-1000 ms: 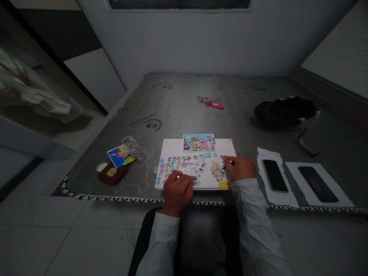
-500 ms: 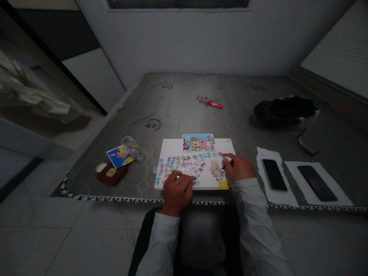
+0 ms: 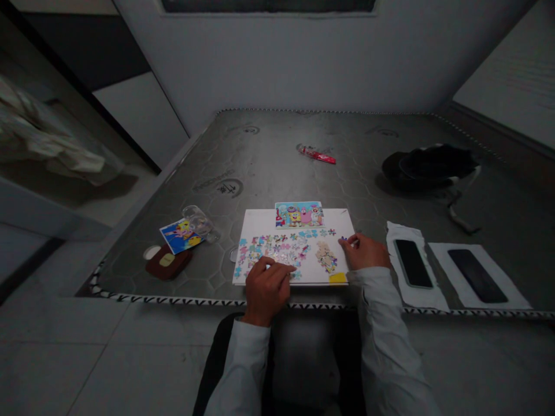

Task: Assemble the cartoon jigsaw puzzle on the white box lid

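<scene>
Left hand [image 3: 265,292]: placed over the lower edge of the white backing board [image 3: 260,222], fingers [image 3: 277,268] curved downward onto the jigsaw pieces [image 3: 271,248], firm grasp or light contact not determinable

Right hand [image 3: 364,252]: at the right edge of the board, thumb and forefinger drawn close together just beside a small dark jigsaw piece [image 3: 344,238], any held piece too small to confirm

Piece layout: loose multicoloured group across the lower half of the board, with a beige cluster [image 3: 326,257] to the right of the main group, between both hands

Along the top edge of the board: cartoon picture card [image 3: 299,215], overlapping the edge

At the lower edge of the board: yellow tag [image 3: 337,278]

Support surface: grey quilted mattress [image 3: 269,136]

Left of the board: clear plastic packet [image 3: 197,221] over a second picture card [image 3: 180,238], with a brown pouch [image 3: 168,261] just below

Right of the board: smartphone [image 3: 413,263] on torn white paper [image 3: 427,297], dark smartphone [image 3: 477,276] on a white sheet [image 3: 515,297]

Farther back: black cap [image 3: 429,167], red tube [image 3: 316,155]
</scene>
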The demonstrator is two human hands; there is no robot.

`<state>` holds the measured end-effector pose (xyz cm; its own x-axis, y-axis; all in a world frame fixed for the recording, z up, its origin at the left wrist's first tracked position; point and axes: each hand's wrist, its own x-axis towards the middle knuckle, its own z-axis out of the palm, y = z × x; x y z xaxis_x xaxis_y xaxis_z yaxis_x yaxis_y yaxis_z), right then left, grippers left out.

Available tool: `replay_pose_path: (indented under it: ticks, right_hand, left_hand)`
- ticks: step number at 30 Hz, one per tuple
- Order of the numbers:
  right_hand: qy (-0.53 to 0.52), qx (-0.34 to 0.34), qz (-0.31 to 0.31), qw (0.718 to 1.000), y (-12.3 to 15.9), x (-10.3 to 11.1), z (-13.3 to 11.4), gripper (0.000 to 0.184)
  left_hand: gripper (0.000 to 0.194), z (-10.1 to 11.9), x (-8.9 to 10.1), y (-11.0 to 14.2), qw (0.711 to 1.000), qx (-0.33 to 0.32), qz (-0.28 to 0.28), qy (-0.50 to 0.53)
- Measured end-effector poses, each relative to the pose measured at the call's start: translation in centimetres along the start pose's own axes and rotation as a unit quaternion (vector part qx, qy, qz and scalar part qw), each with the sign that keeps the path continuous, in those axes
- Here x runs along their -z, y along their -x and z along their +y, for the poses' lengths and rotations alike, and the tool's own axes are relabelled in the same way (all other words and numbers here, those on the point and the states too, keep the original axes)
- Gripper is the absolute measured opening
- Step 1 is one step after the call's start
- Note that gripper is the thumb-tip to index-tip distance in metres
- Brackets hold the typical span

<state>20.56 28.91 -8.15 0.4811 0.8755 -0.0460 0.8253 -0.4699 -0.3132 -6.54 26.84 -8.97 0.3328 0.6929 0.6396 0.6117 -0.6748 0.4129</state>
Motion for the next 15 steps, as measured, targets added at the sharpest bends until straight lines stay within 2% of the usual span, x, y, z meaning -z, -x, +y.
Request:
replay_pose_path:
  ticks: [3, 7, 12, 15]
  right_hand:
    - [-0.013, -0.002, 0.023, 1.000, 0.1, 0.0, -0.3, 0.040]
    - [0.001, 0.012, 0.020, 1.000, -0.1, 0.8, 0.3, 0.038]
    - [0.085, 0.093, -0.070, 0.990, 0.2, 1.6, 0.9, 0.041]
    - [0.107, 0.103, -0.089, 0.985, 0.4, 1.4, 0.5, 0.045]
  left_hand:
    - [0.025, 0.0, 0.0, 0.0, 1.000, -0.001, 0.000, 0.000]
    - [0.025, -0.2, -0.2, 0.1, 1.000, 0.003, -0.001, 0.003]
    - [0.025, -0.3, -0.4, 0.1, 1.000, -0.003, 0.000, 0.005]
    - [0.026, -0.3, -0.3, 0.0, 1.000, -0.003, 0.001, 0.003]
